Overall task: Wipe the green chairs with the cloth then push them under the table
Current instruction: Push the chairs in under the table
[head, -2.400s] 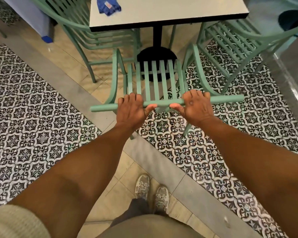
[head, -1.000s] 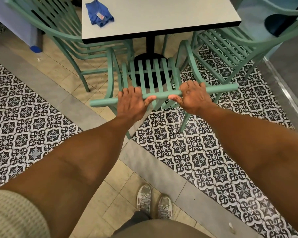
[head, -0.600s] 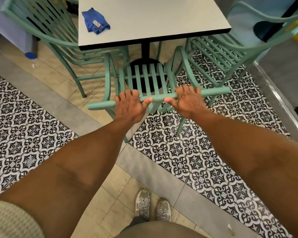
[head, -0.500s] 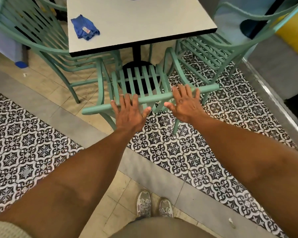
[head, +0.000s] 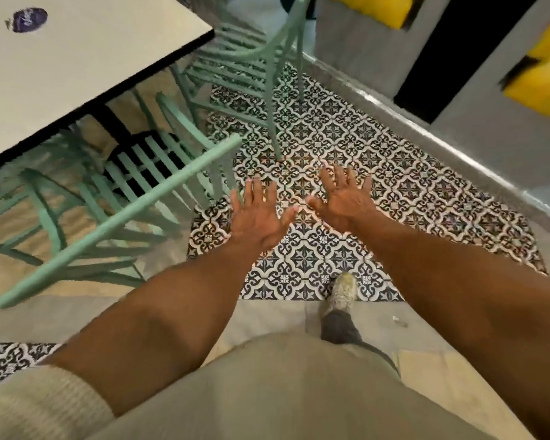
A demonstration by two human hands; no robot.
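Note:
A green slatted chair stands at the left, its seat partly under the white table; its top rail runs diagonally from lower left to upper right. A second green chair stands beyond it at the table's right side. My left hand and my right hand hover over the patterned floor to the right of the near chair, fingers spread, touching nothing. The blue cloth is out of view.
A dark round mark lies on the table top. Patterned black-and-white tiles cover the floor ahead. A grey wall base with a metal strip and yellow panels runs along the right. My shoe is on the tile edge.
Both hands pushed the chair toward the table, then let go of its top rail and opened. My view has swung right, so the chair now sits at the left and the cloth is out of frame.

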